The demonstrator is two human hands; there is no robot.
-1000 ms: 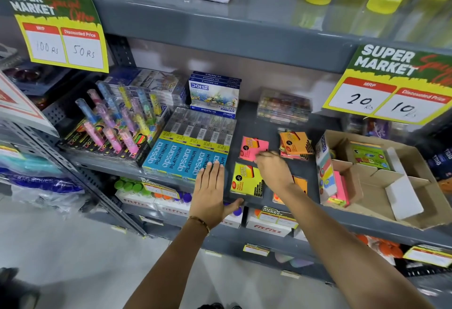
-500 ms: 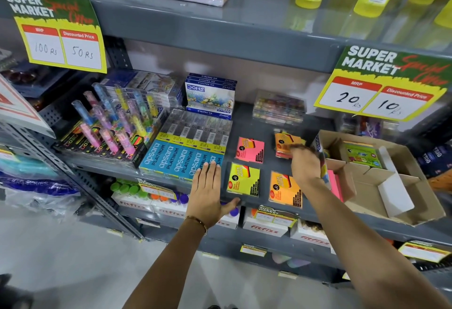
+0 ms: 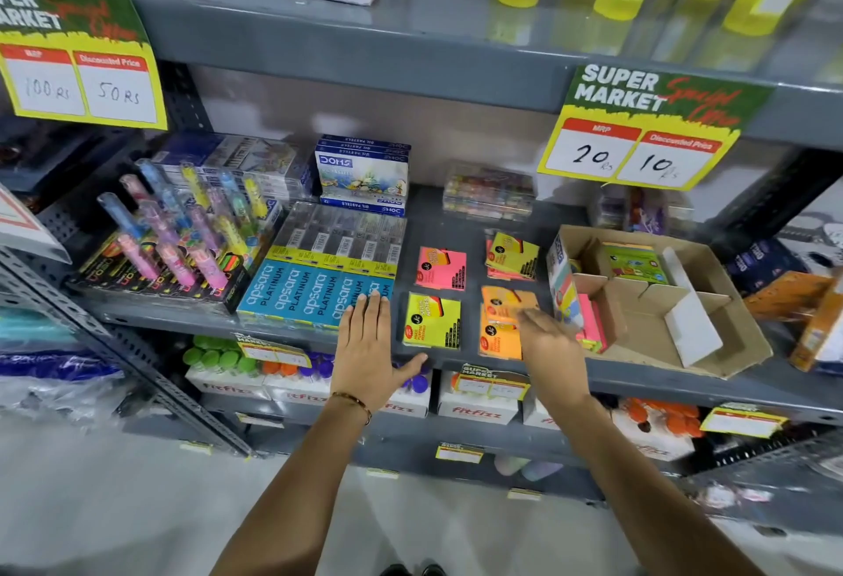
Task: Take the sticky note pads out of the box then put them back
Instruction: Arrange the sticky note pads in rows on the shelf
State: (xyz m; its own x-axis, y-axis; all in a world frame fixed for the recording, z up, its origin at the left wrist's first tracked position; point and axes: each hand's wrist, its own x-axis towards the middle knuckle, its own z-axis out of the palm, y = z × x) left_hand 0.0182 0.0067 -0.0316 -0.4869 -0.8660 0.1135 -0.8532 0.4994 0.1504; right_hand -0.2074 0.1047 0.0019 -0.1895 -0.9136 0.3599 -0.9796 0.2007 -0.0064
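Note:
An open cardboard box (image 3: 711,302) lies on the grey shelf at the right. It holds pink sticky note pads (image 3: 593,324) at its front left and a green pad (image 3: 634,263) at the back. On the shelf left of the box lie a pink pad (image 3: 441,268), a yellow pad (image 3: 432,321), a yellow pad on a pink one (image 3: 513,256), and orange pads (image 3: 499,329) stacked askew. My left hand (image 3: 369,347) rests flat on the shelf's front edge. My right hand (image 3: 547,338) is blurred, fingers spread, touching the orange pads' right side and holding nothing.
Blue Apsara pencil boxes (image 3: 314,292) sit just beyond my left fingertips, with highlighters (image 3: 182,233) further left. Oil pastel boxes (image 3: 362,174) and clear packs (image 3: 490,192) stand at the back. Price signs hang from the upper shelf (image 3: 638,128). Bottles fill the shelf below.
My right hand has come from the box's left side toward me, down to the front orange pads. The back stack now shows a yellow pad on top instead of an orange one. My left hand stayed.

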